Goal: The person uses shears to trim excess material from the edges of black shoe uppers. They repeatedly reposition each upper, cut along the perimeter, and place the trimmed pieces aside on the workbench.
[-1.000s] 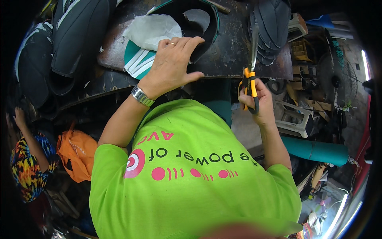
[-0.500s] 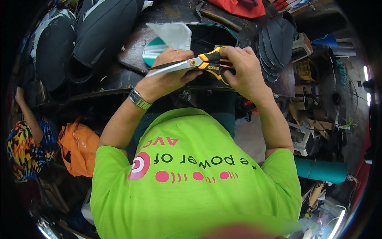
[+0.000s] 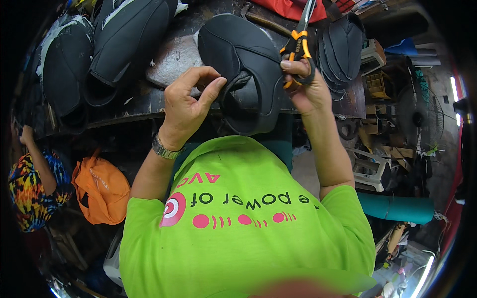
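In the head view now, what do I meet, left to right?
Multicoloured shirt, orange bag, left hand, black shoe upper, right hand with scissors, stacked black pieces, yellow crate, fan.

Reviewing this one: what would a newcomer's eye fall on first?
The lime-green cloth shirt with pink print fills the lower middle. Above it is the black, hollow, shoe-shaped piece, the left grip at its left side. To its right, the right grip holds orange-and-black-handled metal scissors, blades pointing away.

Gap between upper [image 3: 264, 62] and stack [image 3: 343, 47]: scissors [image 3: 299, 43]
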The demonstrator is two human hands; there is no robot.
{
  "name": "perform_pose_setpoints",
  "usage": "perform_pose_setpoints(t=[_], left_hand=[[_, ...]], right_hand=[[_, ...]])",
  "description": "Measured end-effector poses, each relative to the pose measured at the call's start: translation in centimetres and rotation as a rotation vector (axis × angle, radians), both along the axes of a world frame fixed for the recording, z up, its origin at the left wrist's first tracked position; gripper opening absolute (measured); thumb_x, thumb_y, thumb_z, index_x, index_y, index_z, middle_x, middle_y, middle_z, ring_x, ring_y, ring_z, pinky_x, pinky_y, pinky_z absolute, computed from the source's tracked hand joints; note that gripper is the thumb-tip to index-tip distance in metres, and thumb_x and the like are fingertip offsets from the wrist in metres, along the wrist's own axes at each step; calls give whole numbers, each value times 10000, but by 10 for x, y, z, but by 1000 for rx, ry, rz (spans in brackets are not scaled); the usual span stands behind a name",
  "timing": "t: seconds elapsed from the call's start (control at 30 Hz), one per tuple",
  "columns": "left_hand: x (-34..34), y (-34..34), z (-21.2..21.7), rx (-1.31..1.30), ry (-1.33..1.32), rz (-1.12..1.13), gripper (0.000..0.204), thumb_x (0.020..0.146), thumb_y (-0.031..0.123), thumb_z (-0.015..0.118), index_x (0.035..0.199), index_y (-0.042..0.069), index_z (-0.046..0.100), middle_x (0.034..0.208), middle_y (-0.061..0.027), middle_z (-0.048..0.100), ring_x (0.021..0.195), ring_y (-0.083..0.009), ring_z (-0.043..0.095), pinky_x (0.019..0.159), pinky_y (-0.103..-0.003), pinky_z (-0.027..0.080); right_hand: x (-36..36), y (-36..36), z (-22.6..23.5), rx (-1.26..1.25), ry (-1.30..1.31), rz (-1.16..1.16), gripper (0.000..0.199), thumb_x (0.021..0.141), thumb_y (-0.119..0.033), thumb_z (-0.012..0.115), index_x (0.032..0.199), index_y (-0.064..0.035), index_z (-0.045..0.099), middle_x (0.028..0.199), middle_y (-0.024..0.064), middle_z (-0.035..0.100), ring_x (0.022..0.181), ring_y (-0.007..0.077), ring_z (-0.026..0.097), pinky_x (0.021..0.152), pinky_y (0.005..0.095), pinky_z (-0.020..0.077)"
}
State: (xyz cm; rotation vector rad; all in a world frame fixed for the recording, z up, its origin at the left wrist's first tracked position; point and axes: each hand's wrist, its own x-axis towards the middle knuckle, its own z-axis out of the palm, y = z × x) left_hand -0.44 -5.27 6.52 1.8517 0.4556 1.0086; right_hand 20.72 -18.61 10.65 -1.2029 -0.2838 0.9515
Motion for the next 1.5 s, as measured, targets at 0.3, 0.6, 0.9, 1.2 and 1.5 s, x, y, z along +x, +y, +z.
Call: perform_pose_setpoints(t=[0.3, 0.6, 0.9, 1.2, 1.5], left_hand=[[-21, -22, 37, 307, 295, -40, 405, 820, 322, 812, 947, -44, 691, 894, -183, 696, 731, -324, 682, 655, -327, 530], [-8, 29, 18, -493, 160, -283, 329, 1025, 226, 577, 1225, -35, 589, 1076, -59, 672, 917, -95, 642, 819, -237, 545], [-12, 35, 4, -659, 43, -242, 327, 1011, 187, 593, 1252, -34, 577, 1099, -79, 675, 926, -109, 664, 822, -250, 567], [-13, 26, 5, -599, 91, -185, 316, 1020, 217, 591, 1179, -56, 595, 1047, -63, 676, 913, -92, 635, 812, -239, 543], [-9, 23, 4, -567, 106, -200, 321, 1024, 233, 591, 1159, -59, 599, 1027, -54, 676, 889, -83, 625, 787, -235, 538]], right_hand=[[-36, 7, -36, 125, 170, -91, 296, 761, 7, 756, 998, -46, 586, 843, 34, 622, 656, 123, 574, 645, 237, 485], [-44, 14, -42, 135, 28, 278, 329, 876, -204, 729, 1111, -30, 579, 823, 65, 648, 608, 124, 604, 634, 257, 510], [-76, -7, -86, 115, 48, 593, 634, 888, -421, 699, 1313, -18, 455, 928, 87, 615, 808, 137, 611, 795, 289, 517], [-75, -8, -77, -13, -200, 581, 810, 839, -605, 702, 1335, -13, 462, 905, 43, 579, 830, 120, 568, 762, 259, 478], [-82, -15, -77, -17, -134, 469, 508, 846, -454, 770, 1049, -56, 529, 793, 4, 541, 657, 65, 552, 620, 211, 477]])
